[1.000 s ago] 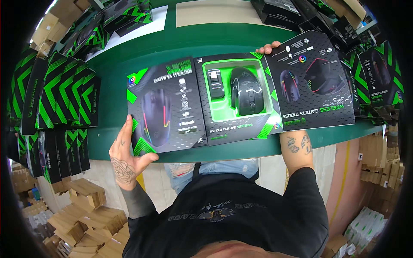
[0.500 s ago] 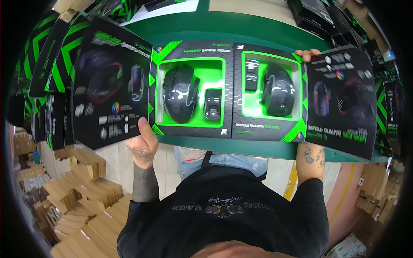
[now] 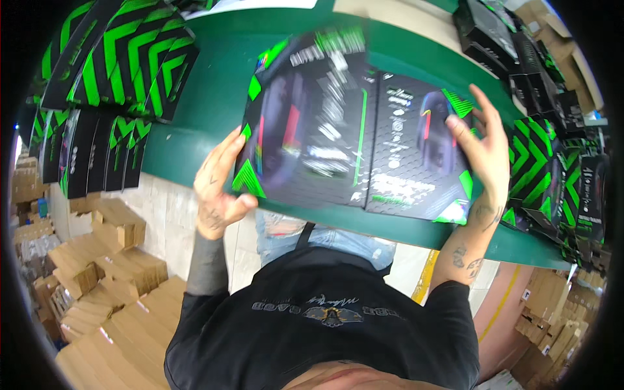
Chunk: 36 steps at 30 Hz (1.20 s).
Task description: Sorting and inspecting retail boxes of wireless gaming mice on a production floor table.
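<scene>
Two black and green gaming mouse boxes lie side by side in front of me, their covers over the windows. The left mouse box (image 3: 312, 130) is smeared by motion at its top. The right mouse box (image 3: 409, 153) shows a printed mouse and small icons. My left hand (image 3: 220, 177) is closed on the left box's left edge, fingers along the side and thumb by the lower corner. My right hand (image 3: 486, 140) is at the right box's right edge. Its thumb touches the cover, and its fingers are spread apart past the edge. The mice inside are hidden.
Green-striped boxes (image 3: 140, 58) stand stacked on the left of the green table (image 3: 175, 153). More striped boxes (image 3: 536, 159) stand on the right, and black boxes (image 3: 484, 32) at the far right. Brown cartons (image 3: 123, 260) are piled on the floor at lower left.
The opened covers of both boxes have swung inward over the windows, hiding the mice. My left hand has moved up to the left box's edge; my right hand has come round to the right box's front.
</scene>
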Tool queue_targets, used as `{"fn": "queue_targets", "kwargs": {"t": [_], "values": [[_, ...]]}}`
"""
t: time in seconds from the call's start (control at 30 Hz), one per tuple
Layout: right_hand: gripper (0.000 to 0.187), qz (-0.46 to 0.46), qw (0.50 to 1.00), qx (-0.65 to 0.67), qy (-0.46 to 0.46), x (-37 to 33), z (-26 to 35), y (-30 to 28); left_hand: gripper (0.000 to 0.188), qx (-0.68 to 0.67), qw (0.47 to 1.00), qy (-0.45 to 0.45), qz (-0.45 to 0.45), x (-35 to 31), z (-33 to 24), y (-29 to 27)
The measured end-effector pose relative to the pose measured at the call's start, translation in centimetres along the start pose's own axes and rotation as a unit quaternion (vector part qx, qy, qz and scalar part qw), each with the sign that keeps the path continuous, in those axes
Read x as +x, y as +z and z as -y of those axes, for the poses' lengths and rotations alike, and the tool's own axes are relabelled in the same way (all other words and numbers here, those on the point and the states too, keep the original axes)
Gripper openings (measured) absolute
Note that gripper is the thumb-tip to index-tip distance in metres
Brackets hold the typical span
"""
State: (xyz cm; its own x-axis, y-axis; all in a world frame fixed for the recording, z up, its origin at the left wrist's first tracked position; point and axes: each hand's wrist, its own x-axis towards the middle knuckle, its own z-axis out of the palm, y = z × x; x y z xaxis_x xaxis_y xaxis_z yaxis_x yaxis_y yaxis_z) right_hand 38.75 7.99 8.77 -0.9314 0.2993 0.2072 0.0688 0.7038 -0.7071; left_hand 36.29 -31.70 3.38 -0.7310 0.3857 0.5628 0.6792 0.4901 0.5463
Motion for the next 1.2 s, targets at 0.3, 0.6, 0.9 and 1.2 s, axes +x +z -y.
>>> {"fn": "queue_targets", "kwargs": {"t": [0.3,0.6,0.9,1.2], "values": [[0.1,0.128,0.988,-0.032,-0.077,-9.2,1.5,-1.6,0.087,-0.021,0.983,0.002,0.182,2.2,0.0,-1.4],[0.069,-0.182,0.943,-0.066,-0.271,-1.9,2.8,-0.9,0.074,0.039,0.992,0.112,-0.034,10.8,1.3,-2.0],[0.047,-0.099,0.989,-0.055,-0.099,0.7,-0.1,2.2,0.079,0.068,0.991,0.013,0.114,8.7,-0.6,-1.1],[0.031,-0.019,0.96,0.276,0.051,0.1,-3.9,6.5,0.131,0.053,0.974,-0.064,0.211,2.4,0.5,1.1]]}}
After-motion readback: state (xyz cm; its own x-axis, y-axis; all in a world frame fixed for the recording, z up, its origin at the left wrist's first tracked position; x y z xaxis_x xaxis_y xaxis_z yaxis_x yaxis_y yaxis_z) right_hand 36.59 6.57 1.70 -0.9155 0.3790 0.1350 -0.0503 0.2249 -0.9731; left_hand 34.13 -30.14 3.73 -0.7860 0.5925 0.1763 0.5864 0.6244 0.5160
